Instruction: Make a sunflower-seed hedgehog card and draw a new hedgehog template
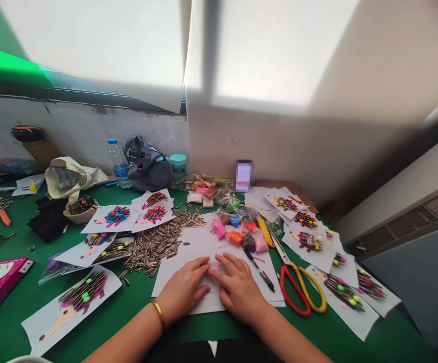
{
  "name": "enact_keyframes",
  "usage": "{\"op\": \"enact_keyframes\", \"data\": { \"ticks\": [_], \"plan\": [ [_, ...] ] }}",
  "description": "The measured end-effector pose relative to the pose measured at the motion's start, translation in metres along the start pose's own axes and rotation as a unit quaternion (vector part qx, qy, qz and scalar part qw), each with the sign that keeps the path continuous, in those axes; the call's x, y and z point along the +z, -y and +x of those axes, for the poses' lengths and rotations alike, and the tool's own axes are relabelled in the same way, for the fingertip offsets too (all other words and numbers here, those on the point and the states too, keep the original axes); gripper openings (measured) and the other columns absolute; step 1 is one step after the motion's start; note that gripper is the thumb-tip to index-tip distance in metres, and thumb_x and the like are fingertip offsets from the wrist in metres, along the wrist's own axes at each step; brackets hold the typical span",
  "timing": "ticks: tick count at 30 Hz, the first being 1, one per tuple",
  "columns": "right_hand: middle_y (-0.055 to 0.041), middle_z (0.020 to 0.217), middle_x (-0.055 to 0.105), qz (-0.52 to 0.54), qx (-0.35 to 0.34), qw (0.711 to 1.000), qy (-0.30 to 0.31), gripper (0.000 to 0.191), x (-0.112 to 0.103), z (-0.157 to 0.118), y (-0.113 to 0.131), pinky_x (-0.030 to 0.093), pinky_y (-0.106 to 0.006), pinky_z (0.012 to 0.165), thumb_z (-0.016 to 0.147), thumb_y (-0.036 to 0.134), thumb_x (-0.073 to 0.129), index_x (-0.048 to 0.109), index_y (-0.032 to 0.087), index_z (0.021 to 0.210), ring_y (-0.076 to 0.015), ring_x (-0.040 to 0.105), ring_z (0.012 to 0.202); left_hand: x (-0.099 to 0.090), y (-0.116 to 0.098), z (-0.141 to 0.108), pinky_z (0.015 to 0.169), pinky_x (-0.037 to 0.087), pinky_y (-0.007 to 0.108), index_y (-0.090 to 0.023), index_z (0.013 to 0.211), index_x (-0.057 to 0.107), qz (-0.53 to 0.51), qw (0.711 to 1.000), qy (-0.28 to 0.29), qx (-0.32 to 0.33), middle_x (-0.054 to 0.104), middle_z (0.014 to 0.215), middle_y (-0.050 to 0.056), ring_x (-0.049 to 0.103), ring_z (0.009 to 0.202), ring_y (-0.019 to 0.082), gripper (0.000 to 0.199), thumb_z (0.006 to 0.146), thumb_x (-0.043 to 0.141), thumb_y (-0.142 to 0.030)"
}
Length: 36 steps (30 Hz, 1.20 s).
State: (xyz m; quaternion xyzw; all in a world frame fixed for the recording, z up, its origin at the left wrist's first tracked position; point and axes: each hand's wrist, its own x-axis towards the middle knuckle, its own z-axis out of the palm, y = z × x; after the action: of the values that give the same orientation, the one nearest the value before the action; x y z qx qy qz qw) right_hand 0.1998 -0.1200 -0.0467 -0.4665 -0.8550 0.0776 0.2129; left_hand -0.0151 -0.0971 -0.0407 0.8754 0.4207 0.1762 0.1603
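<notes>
My left hand (186,288) and my right hand (239,287) meet over white paper (196,237) at the front of the table. Between their fingertips sits a small lump of pale pink clay (214,265), partly covered by the fingers. Both hands have bent fingers pressed to it, thumbs toward me. To the right of my right hand lies a black pen (259,269), then scissors (292,275) with one red and one yellow handle. Wrapped clay lumps in pink (219,229), orange (235,237) and other colours lie just beyond the hands.
Striped sunflower seeds (154,247) are heaped to the left. Hedgehog pictures made with seeds lie on both sides, one at front left (71,307) and several at right (312,242). A yellow cutter (265,232), phone (243,175), bottle (117,160) and dark bag (149,169) are farther back.
</notes>
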Motion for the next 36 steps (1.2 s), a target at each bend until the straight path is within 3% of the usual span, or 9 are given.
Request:
{"op": "enact_keyframes", "data": {
  "ticks": [3,11,18,21,30,36],
  "plan": [
    [-0.0037,0.146,0.045,0.006,0.007,1.0,-0.016,0.048,-0.0012,-0.0002,-0.0002,0.029,-0.05,0.108,0.08,0.016,0.057,0.06,0.033,0.125,-0.0282,0.034,0.135,0.0017,0.0023,-0.0003,0.104,0.048,0.046,-0.021,0.129,0.055,-0.002,1.0,-0.009,0.002,0.054,0.139,0.011,0.053,0.126,0.027,0.052,0.078,0.067,-0.019],
    [-0.0045,0.15,0.04,-0.016,-0.017,0.999,0.022,0.048,-0.0023,0.0015,0.0035,0.028,-0.053,0.107,0.084,0.021,0.056,0.056,0.036,0.13,-0.0301,0.032,0.137,0.0007,0.0016,0.0005,0.103,0.049,0.046,-0.021,0.124,0.059,-0.011,1.0,-0.017,0.0,0.058,0.135,0.011,0.056,0.123,0.027,0.048,0.077,0.068,-0.019],
    [-0.0047,0.136,0.054,0.032,0.049,0.997,-0.059,0.045,-0.0062,0.0023,-0.0001,0.035,-0.047,0.105,0.08,0.011,0.052,0.066,0.03,0.117,-0.0269,0.041,0.129,-0.0021,-0.0011,-0.0002,0.101,0.051,0.045,-0.024,0.119,0.064,-0.005,1.0,-0.019,0.024,0.058,0.135,0.01,0.057,0.121,0.027,0.04,0.08,0.065,-0.019],
    [-0.0053,0.131,0.057,0.048,0.061,0.995,-0.066,0.044,-0.0064,0.0029,-0.001,0.037,-0.047,0.104,0.08,0.009,0.049,0.067,0.029,0.116,-0.0264,0.043,0.127,-0.0029,-0.0025,0.0,0.1,0.051,0.045,-0.024,0.119,0.064,0.01,0.999,-0.015,0.037,0.059,0.134,0.011,0.059,0.119,0.027,0.038,0.082,0.064,-0.02],
    [-0.0007,0.14,0.05,0.023,0.019,0.999,-0.032,0.038,-0.0053,-0.0011,-0.0027,0.03,-0.05,0.107,0.082,0.018,0.057,0.067,0.037,0.113,-0.0281,0.038,0.131,0.0006,0.0038,-0.0008,0.101,0.051,0.044,-0.022,0.116,0.064,-0.012,0.999,-0.034,0.02,0.059,0.134,0.01,0.057,0.121,0.026,0.037,0.079,0.067,-0.021],
    [-0.0032,0.147,0.043,-0.02,-0.023,1.0,0.007,0.041,-0.002,0.0002,0.0032,0.025,-0.053,0.109,0.086,0.027,0.058,0.059,0.038,0.126,-0.0292,0.033,0.135,0.0028,0.0064,-0.0005,0.102,0.05,0.045,-0.022,0.116,0.064,-0.017,0.999,-0.027,0.019,0.059,0.132,0.011,0.057,0.12,0.027,0.037,0.078,0.067,-0.02]
  ]
}}
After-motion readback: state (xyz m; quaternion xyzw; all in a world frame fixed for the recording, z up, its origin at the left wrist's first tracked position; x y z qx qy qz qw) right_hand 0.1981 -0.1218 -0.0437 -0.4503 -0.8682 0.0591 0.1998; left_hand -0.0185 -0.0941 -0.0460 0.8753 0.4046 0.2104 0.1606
